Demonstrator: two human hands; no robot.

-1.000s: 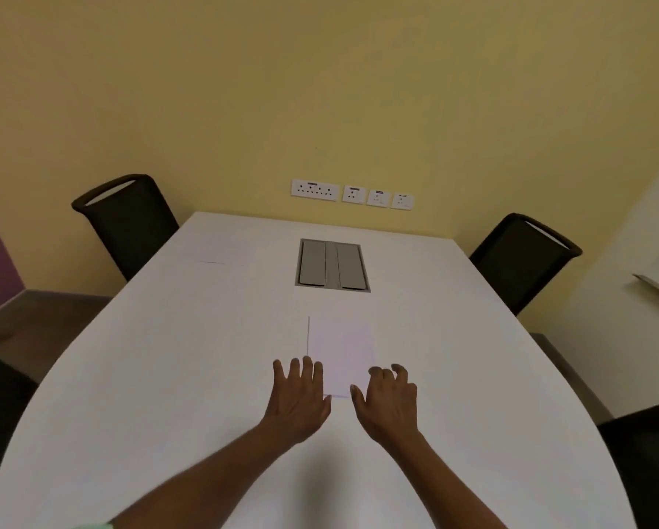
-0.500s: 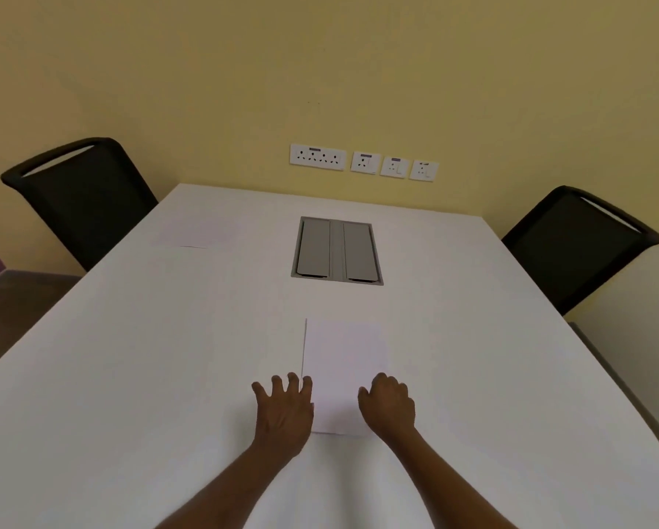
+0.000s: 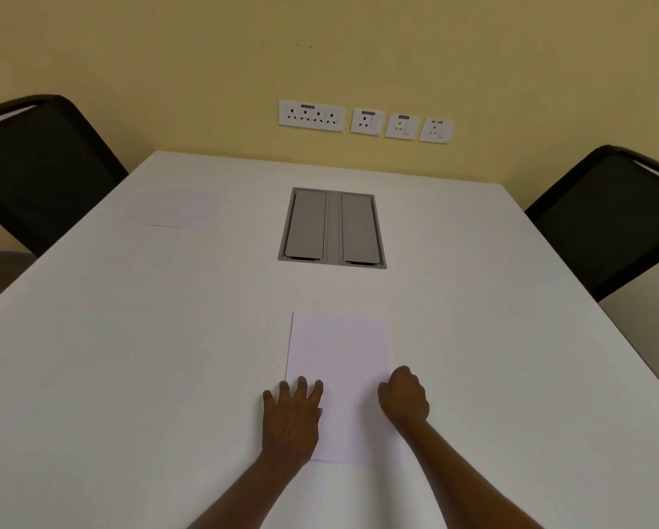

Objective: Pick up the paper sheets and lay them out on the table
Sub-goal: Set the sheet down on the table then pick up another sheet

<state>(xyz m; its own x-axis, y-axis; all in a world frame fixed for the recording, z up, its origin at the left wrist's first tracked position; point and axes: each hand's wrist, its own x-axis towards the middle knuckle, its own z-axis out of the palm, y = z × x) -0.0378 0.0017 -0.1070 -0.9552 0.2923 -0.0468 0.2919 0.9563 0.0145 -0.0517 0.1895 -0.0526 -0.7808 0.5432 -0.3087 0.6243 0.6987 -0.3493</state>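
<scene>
Plain yellow painted wall (image 3: 206,51) fills the top of the view, meets the far edge of a large white smooth-topped meeting table (image 3: 129,357) that takes up most of the rest. Two black mesh-back chairs: one at the table's left side (image 3: 34,166), one at the right side (image 3: 610,219). Grey metal two-flap cable hatch (image 3: 332,228) set flush in the table centre. Row of four white socket plates (image 3: 364,121) on the wall just above the far edge. White rectangular paper sheet (image 3: 341,360) lies flat near the front, long side pointing away, directly below the hatch. A second white sheet (image 3: 185,210), faint against the top, lies flat far left of the hatch. Left hand (image 3: 291,418) palm down on the near sheet's left edge, fingers spread wide. Right hand (image 3: 404,399) at the sheet's right edge, fingers curled under; can't tell if it's pinching the paper.
</scene>
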